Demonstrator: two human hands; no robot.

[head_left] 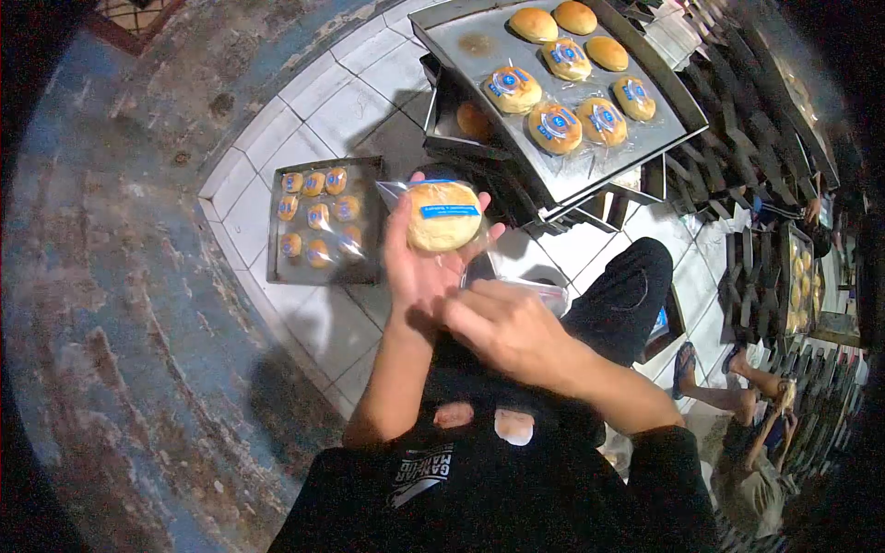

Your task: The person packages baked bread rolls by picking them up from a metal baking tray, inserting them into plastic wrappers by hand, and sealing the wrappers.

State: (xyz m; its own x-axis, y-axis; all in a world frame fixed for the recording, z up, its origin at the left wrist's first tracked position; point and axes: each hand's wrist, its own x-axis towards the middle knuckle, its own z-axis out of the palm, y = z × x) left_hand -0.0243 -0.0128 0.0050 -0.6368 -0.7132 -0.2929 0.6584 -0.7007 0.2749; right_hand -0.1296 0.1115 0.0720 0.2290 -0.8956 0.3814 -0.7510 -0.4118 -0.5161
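Note:
In the head view, a round golden bun (445,230) sits in a clear plastic bag with a blue printed label. My left hand (413,267) holds it from below, palm up, with the fingers around its far side. Close beside the left palm is my right hand (507,327), its fingers curled into a fist. Whatever is inside those fingers, if anything, is hidden. Just beyond the right knuckles lies a clear and whitish plastic packet (550,295), partly covered by the hand.
A large metal tray (470,69) with bagged and bare buns rests on stacked trays at the upper right. A smaller tray (277,267) of bagged buns lies on white tiles (355,111) at left. Dark racks line the right, near another person's legs (728,396).

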